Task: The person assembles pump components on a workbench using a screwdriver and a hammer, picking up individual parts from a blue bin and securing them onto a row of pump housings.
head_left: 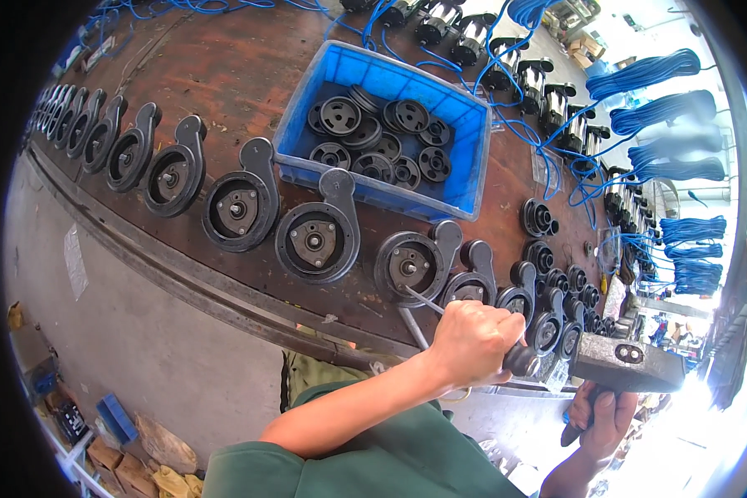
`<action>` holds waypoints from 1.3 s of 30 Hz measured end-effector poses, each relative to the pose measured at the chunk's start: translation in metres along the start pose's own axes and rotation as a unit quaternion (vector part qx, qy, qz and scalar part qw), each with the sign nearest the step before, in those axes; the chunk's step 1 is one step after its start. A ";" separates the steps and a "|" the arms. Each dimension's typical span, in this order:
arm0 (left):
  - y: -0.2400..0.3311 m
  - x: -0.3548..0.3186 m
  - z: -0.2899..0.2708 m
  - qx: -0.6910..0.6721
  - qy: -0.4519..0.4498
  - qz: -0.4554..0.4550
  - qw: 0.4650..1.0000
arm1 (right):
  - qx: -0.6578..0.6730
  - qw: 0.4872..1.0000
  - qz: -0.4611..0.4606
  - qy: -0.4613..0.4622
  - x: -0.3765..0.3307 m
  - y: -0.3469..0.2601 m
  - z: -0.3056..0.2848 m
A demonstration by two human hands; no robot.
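Observation:
My left hand (473, 336) is wrapped round the handle of a screwdriver (520, 361), whose black butt sticks out towards the hammer. Its thin metal shaft slants left, the tip at the hub of a black round pump housing (407, 267) near the table's front edge. At the right, my right hand (602, 415) grips a hammer (627, 363) with a blocky grey steel head, held up close to the screwdriver's butt but apart from it. Another black housing (317, 241), with a bolted centre plate, lies just left of the one being touched.
A row of similar housings (170, 178) runs along the table edge. Behind stands a blue crate (465, 203) holding several black wheel-shaped parts (340, 116). Smaller round parts (539, 217) stand at the right. Motors (473, 37) with blue cables (647, 73) line the far side.

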State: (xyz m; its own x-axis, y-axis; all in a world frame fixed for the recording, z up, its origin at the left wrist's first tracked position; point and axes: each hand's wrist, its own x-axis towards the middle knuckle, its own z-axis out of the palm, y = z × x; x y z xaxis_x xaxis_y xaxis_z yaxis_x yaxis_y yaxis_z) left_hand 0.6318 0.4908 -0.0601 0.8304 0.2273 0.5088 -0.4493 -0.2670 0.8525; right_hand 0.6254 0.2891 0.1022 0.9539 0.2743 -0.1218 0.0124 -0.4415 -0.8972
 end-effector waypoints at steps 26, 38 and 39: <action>-0.008 0.002 -0.022 -0.049 -0.014 -0.014 0.999 | -0.283 0.954 0.017 -0.098 -0.009 -0.001 -0.014; -0.004 0.011 0.005 0.013 -0.007 -0.024 1.000 | -0.325 0.941 -0.046 -0.084 -0.027 0.040 -0.059; -0.004 0.011 0.009 0.019 -0.015 -0.028 0.999 | -0.344 0.936 -0.039 -0.065 -0.023 0.044 -0.047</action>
State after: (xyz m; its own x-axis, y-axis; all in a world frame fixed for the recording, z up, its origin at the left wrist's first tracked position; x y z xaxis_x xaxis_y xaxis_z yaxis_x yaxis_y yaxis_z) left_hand 0.6460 0.4856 -0.0593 0.8637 0.2159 0.4554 -0.3884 -0.2907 0.8744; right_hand 0.6181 0.2229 0.0857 0.8978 0.4109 -0.1585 0.3132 -0.8488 -0.4260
